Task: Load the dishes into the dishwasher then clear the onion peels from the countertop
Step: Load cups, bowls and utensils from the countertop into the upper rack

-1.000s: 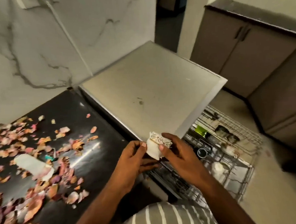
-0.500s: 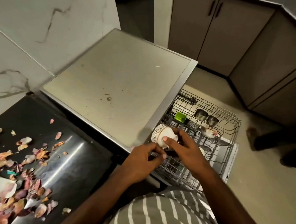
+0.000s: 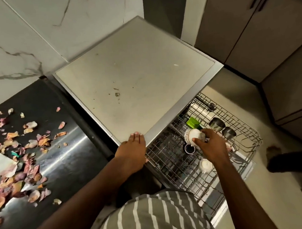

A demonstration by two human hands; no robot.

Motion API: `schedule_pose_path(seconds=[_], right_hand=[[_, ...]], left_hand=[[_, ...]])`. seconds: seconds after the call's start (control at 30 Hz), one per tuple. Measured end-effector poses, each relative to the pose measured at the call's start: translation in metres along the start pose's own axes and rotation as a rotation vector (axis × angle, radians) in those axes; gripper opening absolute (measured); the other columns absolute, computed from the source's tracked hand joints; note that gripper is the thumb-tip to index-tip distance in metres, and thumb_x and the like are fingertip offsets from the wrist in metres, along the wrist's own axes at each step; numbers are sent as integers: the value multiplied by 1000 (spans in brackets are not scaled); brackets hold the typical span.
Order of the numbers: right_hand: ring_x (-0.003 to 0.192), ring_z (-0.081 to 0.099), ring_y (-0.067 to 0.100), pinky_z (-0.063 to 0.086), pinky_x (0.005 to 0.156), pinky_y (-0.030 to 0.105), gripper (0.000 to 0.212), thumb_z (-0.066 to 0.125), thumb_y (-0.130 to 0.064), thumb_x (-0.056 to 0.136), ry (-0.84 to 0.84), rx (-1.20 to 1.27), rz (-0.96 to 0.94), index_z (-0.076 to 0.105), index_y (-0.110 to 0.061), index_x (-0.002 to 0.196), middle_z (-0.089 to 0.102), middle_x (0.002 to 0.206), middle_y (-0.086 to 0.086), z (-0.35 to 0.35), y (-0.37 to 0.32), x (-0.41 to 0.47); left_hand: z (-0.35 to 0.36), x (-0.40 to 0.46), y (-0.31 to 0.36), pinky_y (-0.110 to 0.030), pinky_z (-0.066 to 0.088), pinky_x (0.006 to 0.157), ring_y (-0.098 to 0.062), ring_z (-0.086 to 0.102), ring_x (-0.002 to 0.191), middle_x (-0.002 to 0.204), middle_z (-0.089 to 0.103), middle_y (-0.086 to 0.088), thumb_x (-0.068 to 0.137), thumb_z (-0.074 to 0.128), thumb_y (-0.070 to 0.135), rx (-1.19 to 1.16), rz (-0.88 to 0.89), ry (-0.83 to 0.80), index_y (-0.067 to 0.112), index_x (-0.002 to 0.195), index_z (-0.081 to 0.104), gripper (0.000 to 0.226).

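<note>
My right hand [image 3: 209,147] grips a white patterned cup [image 3: 192,135], tipped on its side, over the pulled-out wire dishwasher rack [image 3: 244,144]. In the rack sit a green item [image 3: 193,122], two steel tumblers [image 3: 217,123], a dark small cup [image 3: 189,148] and a white cup [image 3: 205,165]. My left hand [image 3: 132,152] rests with straight fingers on the front corner of the grey dishwasher top [image 3: 135,76]. Onion peels [image 3: 16,145] lie scattered on the black countertop [image 3: 65,164] at the left.
A white object [image 3: 1,162] lies among the peels at the left edge. Grey cabinets [image 3: 247,28] stand at the back right. Another person's foot [image 3: 274,150] and dark trouser leg are on the floor right of the rack.
My left hand let go of the cup and moved to the dishwasher top's corner. My right hand carried the cup rightward and lower over the rack. The view shifted right.
</note>
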State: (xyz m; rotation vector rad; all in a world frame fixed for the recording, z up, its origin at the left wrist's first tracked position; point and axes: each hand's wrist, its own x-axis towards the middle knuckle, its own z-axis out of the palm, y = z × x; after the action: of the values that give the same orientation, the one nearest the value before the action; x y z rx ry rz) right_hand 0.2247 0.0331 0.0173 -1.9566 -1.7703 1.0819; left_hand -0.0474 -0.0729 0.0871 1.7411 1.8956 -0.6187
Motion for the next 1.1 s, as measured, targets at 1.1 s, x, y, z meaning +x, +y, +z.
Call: schedule_pose_path(seconds=[1.1], right_hand=[[124,58,36,53,94,42,53,47,-15,106,-431,-710,-377,39,-31,155,57,142,15,142,42,137]], left_hand=[[14,2,-18,-40,31,124,-15,-17,156,167,-27,6,101,62,42,-215,16,-48,27,160,-24,105]])
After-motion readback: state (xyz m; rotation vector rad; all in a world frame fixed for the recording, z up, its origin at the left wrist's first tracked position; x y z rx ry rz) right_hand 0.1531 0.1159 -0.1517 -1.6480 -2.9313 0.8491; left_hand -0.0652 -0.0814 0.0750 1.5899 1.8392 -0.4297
